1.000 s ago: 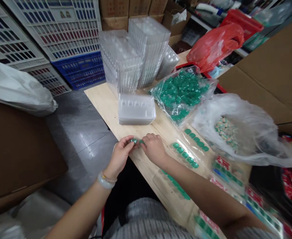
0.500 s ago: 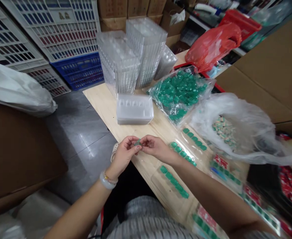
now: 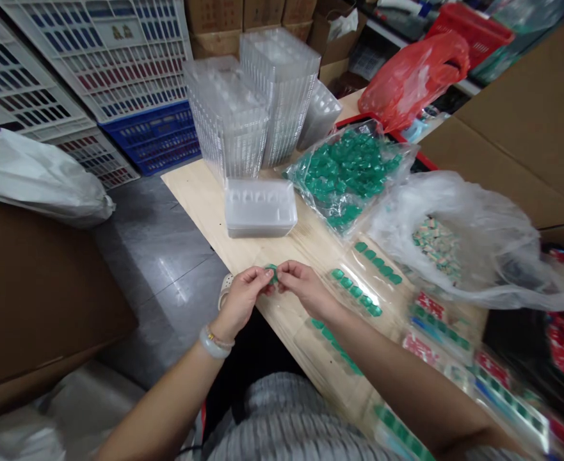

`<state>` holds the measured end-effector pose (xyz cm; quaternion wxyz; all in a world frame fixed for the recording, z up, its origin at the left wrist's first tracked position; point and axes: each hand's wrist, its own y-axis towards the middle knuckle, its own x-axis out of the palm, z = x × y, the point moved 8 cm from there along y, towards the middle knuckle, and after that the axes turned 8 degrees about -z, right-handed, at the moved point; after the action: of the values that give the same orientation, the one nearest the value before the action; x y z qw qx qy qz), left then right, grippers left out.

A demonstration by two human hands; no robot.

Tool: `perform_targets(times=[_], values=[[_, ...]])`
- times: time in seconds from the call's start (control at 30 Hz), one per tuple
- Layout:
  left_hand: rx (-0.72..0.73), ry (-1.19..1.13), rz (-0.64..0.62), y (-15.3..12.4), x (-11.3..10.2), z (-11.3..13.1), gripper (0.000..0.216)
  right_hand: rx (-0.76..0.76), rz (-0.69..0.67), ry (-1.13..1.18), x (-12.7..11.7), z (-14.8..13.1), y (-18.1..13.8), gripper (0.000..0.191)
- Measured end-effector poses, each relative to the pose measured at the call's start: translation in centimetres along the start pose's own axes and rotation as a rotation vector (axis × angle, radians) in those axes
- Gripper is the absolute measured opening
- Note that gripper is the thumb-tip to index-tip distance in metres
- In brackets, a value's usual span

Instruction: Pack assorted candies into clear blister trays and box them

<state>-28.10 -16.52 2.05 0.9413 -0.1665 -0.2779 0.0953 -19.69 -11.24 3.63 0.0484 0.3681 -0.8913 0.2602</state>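
A small green translucent plastic piece (image 3: 273, 271) is held up at the table's near edge, between my two hands. My left hand (image 3: 246, 292) pinches it between thumb and fingers. At its other side, the fingertips of my right hand (image 3: 301, 285) are closed on its edge, partly hiding it. Beyond my hands sits a short stack of clear plastic trays (image 3: 261, 214). To the right of my right hand, rows of similar green pieces (image 3: 356, 291) lie in clear trays on the wooden table (image 3: 205, 211).
Tall stacks of clear trays (image 3: 228, 121) stand at the back. A clear bag of green pieces (image 3: 349, 166) and a white plastic bag (image 3: 493, 218) with small pieces lie to the right. Filled packs (image 3: 440, 320) sit farther right. Crates (image 3: 152, 134) stand left on the floor.
The green piece has been turned so more of its face shows. My hands have shifted slightly right, and the view has moved a little.
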Motion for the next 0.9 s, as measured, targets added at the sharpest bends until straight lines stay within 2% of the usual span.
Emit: perform_targets(times=[0.1, 0.23, 0.37, 0.5, 0.57, 0.63, 0.73, 0.83, 0.9], values=[[-0.035, -0.038, 0.042, -0.1, -0.4, -0.6, 0.02, -0.148, 0.061, -0.207, -0.4, -0.8, 0.0, 0.013], [-0.1, -0.138, 0.032, -0.3, -0.5, -0.9, 0.02, -0.255, 0.105, -0.446, -0.5, -1.9, -0.4, 0.01], [-0.074, -0.111, 0.058, -0.3, -0.7, -0.4, 0.021, -0.209, 0.027, -0.365, 0.3, -1.6, -0.5, 0.017], [-0.064, -0.118, 0.055, -0.5, -0.8, -0.2, 0.026, -0.137, 0.047, -0.303, 0.0, -0.8, -0.2, 0.02], [-0.026, -0.105, 0.093, -0.5, -1.5, 0.2, 0.028, -0.147, 0.071, -0.379, -0.6, -1.0, 0.0, 0.02], [0.039, -0.049, 0.179, -0.6, -2.8, 0.9, 0.029, -0.21, 0.122, -0.589, -1.2, -2.0, 0.2, 0.017], [0.082, 0.053, 0.282, -0.7, -4.4, 1.3, 0.031, -0.273, 0.163, -1.027, -1.0, -3.6, 0.9, 0.012], [0.061, 0.161, 0.29, -0.4, -5.0, 0.7, 0.032, -0.223, 0.112, -1.385, 0.4, -3.8, 1.9, 0.014], [0.065, 0.236, 0.282, -0.2, -5.1, 0.4, 0.031, -0.176, 0.036, -1.541, 1.6, -3.3, 2.4, 0.016]])
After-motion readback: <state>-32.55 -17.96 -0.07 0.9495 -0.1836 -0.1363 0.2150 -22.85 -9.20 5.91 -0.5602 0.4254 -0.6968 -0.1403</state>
